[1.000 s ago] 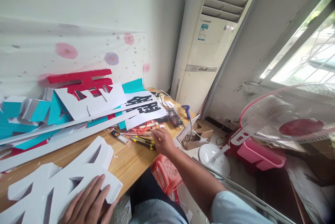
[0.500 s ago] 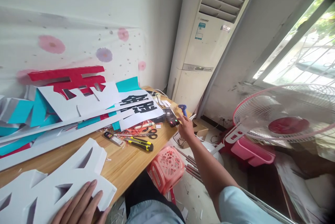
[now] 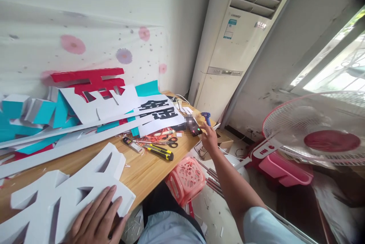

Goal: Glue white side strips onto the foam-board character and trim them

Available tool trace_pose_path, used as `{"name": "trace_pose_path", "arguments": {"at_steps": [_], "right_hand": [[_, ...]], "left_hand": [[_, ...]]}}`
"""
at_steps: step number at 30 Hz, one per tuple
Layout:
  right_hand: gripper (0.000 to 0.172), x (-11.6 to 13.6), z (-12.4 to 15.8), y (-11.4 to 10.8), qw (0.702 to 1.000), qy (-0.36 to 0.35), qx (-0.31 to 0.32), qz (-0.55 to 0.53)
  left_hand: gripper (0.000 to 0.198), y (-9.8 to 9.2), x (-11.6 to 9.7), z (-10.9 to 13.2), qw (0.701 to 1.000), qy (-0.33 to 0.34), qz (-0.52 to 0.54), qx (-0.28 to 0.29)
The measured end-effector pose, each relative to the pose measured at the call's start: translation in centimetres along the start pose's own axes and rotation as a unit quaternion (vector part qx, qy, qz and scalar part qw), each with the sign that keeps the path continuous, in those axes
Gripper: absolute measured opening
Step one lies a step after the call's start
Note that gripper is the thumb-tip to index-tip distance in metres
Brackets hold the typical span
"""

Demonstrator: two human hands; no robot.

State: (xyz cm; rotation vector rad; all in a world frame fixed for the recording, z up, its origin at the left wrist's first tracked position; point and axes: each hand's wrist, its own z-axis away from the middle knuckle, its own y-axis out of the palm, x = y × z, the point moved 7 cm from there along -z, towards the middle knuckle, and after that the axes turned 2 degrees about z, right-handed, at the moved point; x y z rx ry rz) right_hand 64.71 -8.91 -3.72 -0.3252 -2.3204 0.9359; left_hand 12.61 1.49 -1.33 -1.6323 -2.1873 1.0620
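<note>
A thick white cut-out character [image 3: 99, 183] lies on the wooden table at the lower left. On its right part rests my left hand [image 3: 98, 213], flat with the fingers stretched out. My right arm reaches to the table's far right corner. There my right hand [image 3: 209, 137] is at the edge of a black phone [image 3: 196, 132] with small red and green spots on its screen, the rest of it blurred out. Its index finger is stretched toward the screen; whether it touches I cannot tell. Just behind that hand stands a blue glue gun [image 3: 205, 118].
A yellow-black utility knife [image 3: 159, 151], scissors [image 3: 172, 142] and a printed sheet [image 3: 159, 113] lie on the table. White, teal and red cut-outs [image 3: 97, 80] pile up at the back left. A pink plastic stool [image 3: 188, 177] and a fan [image 3: 313, 133] stand right of the table.
My view has turned a little to the left, so things sit further right in it. Both hands keep about the same places, the left on the white character, the right by the phone.
</note>
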Motion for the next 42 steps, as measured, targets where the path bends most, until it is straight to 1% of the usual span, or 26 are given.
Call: {"name": "trace_pose_path", "arguments": {"at_steps": [3, 4, 6, 7, 8, 10, 12, 14, 18, 21, 26, 30, 35, 42], "right_hand": [[0.071, -0.7, 0.1, -0.3, 0.999, 0.048, 0.001, -0.005], [0.067, -0.9, 0.3, -0.3, 0.998, 0.065, 0.007, -0.009], [0.064, -1.1, 0.7, -0.3, 0.995, 0.099, 0.027, -0.019], [0.066, -1.2, 0.9, -0.2, 0.993, 0.114, 0.036, -0.024], [0.072, -1.2, 1.0, 0.1, 0.991, 0.124, 0.049, -0.030], [0.094, -1.1, 0.9, 0.7, 0.987, 0.135, 0.075, -0.034], [0.112, -0.8, 0.7, 1.5, 0.981, 0.150, 0.117, 0.021], [0.118, -0.1, 0.5, 2.0, 0.974, 0.155, 0.151, 0.062], [0.115, 1.6, 0.1, 1.8, 0.962, 0.170, 0.184, 0.108], [0.115, 2.1, -0.1, 1.8, 0.957, 0.180, 0.190, 0.127], [0.117, 2.2, 0.0, 2.3, 0.957, 0.168, 0.190, 0.137], [0.113, 1.9, 0.0, 2.5, 0.960, 0.174, 0.176, 0.130], [0.111, 1.6, 0.2, 2.5, 0.963, 0.188, 0.155, 0.119], [0.104, 1.7, 0.4, 2.3, 0.967, 0.184, 0.143, 0.100]], "left_hand": [[0.045, -0.4, -0.6, -0.6, 1.000, 0.006, -0.019, -0.006], [0.045, -0.4, -0.9, -0.8, 1.000, 0.012, -0.025, 0.010], [0.046, -0.7, -1.5, -1.1, 0.999, 0.017, -0.040, 0.021], [0.047, -0.7, -1.9, -1.1, 0.998, 0.031, -0.044, 0.036], [0.047, -0.9, -2.1, -1.0, 0.998, 0.034, -0.045, 0.040], [0.048, -0.8, -2.1, -0.8, 0.995, 0.031, -0.055, 0.072], [0.047, -1.0, -1.8, -0.6, 0.994, 0.015, -0.058, 0.087], [0.047, -1.1, -1.7, -0.4, 0.994, 0.008, -0.056, 0.093], [0.049, -1.2, -1.6, -0.4, 0.996, 0.009, -0.048, 0.079], [0.050, -0.9, -1.4, -0.4, 0.996, 0.012, -0.041, 0.076], [0.050, -0.8, -1.5, -0.3, 0.995, 0.013, -0.052, 0.082], [0.049, -0.9, -1.5, -0.4, 0.994, 0.014, -0.058, 0.088], [0.049, -1.0, -1.7, -0.6, 0.996, 0.017, -0.051, 0.078], [0.050, -0.9, -1.7, -0.5, 0.995, 0.019, -0.052, 0.080]]}}
